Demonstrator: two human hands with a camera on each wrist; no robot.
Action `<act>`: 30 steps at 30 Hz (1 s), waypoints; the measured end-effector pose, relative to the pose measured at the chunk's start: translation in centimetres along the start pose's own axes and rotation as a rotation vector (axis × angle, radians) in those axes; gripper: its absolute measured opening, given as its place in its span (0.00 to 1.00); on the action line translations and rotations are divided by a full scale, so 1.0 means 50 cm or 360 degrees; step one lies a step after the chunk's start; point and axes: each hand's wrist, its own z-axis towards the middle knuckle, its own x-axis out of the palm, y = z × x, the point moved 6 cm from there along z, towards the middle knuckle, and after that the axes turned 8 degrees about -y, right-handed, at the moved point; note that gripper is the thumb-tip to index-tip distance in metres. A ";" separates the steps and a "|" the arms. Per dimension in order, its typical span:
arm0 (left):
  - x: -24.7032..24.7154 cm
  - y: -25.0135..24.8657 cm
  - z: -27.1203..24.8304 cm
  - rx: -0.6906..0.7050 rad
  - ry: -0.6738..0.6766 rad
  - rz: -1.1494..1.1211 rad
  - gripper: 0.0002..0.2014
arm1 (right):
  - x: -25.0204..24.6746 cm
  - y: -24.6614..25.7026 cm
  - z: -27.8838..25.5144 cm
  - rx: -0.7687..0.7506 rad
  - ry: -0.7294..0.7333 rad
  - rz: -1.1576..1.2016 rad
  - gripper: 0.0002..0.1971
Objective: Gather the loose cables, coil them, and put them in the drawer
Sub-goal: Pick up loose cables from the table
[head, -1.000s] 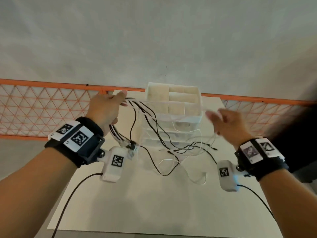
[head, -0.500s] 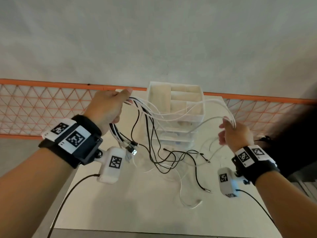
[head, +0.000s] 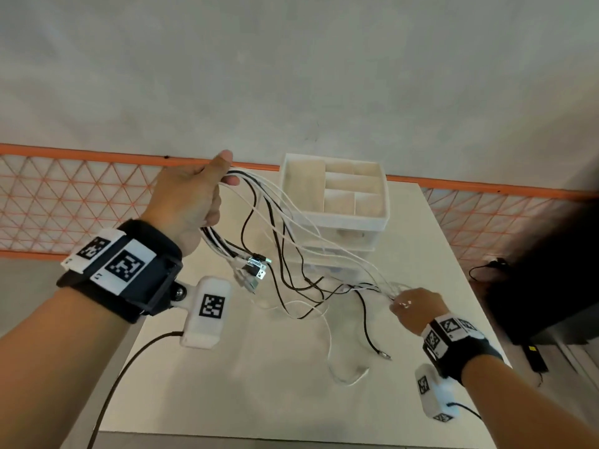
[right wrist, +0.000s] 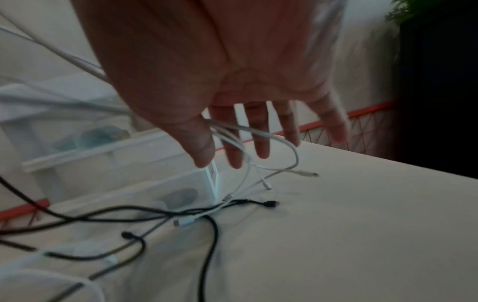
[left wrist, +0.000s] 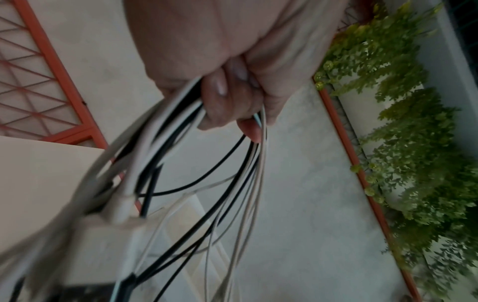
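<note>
Cables strung between two hands above the table, in front of the drawer unit.

Left hand [head: 191,197] raised and fisted round a bundle of black and white cables [head: 278,228], fingers [left wrist: 227,96] curled tight; right hand [head: 416,307] low over the table [head: 421,254], fingers [right wrist: 260,132] spread and nearly straight, white strands running between thumb and forefinger. Loose plug ends trailing on the table beside the white drawer unit [head: 337,222]. No readable writing, only square black-and-white markers on the wristbands [head: 124,265].

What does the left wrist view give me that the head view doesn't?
Only the left wrist view shows the fingers curled round the cables, and green foliage. Only the head view shows the right hand, the drawer unit and cable ends trailing on the table. Both show the left hand gripping black and white cables.
</note>
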 end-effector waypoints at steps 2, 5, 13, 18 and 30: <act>-0.003 -0.004 -0.001 0.0010 -0.0027 -0.0052 0.19 | -0.012 -0.005 0.003 0.0184 -0.0032 0.0106 0.30; -0.014 -0.023 0.007 0.0042 -0.0085 -0.0203 0.18 | -0.034 -0.019 0.012 0.0415 -0.0091 0.0337 0.34; -0.003 -0.009 -0.003 0.0050 0.0041 -0.0146 0.18 | -0.028 0.008 0.014 0.0315 -0.0109 0.0451 0.18; -0.038 -0.043 -0.005 0.0059 -0.0212 -0.0318 0.17 | -0.073 -0.033 0.008 0.0372 -0.0299 0.0474 0.10; 0.040 -0.008 -0.034 0.0098 0.0205 -0.0091 0.18 | -0.124 0.103 -0.054 -0.0195 -0.0148 0.0691 0.38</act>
